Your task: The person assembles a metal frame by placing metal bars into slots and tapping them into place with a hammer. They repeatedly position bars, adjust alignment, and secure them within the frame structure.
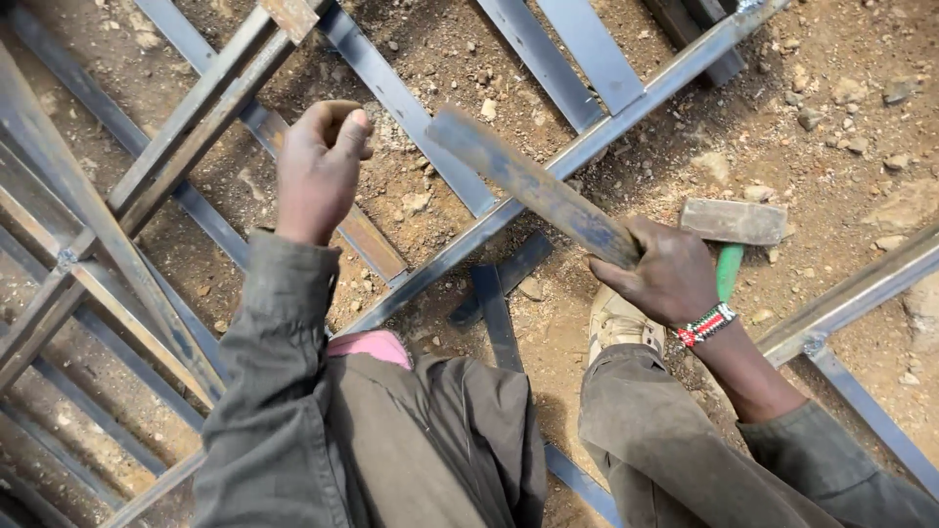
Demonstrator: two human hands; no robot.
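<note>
Nearest the camera: grey-olive trousers (646,440) and jacket sleeves (264,391) of coarse, creased cloth, with a strip of pink fabric (367,347) showing at the waist. A worn tan shoe (616,323) stands on the dirt just under the right wrist.

Right hand (670,274): fingers wrapped tight around one end of a flat steel bar (528,184). Bar is a long, thin rectangle, dull blue-grey with rust-brown patches, angled up and leftward above the frame, blurred at its free end. A beaded wristband (706,325), red, white and green, circles the wrist.

Left hand (318,171): raised, fingers curled into a loose fist with the thumb pressed over them; cannot tell whether anything small sits inside.

Just beside the right hand, on the ground: a hammer with a blocky, rusted rectangular head (734,221) and a green handle (729,272) partly hidden behind the hand.

Below and beyond the hands: a welded frame (469,240) of flat strips and square tube, bare grey steel with mill scale and rust. One long diagonal tube crosses from lower left to upper right; strips meet it at angles.

Ground (831,117): dry reddish-brown earth, gritty, scattered with small stones.
</note>
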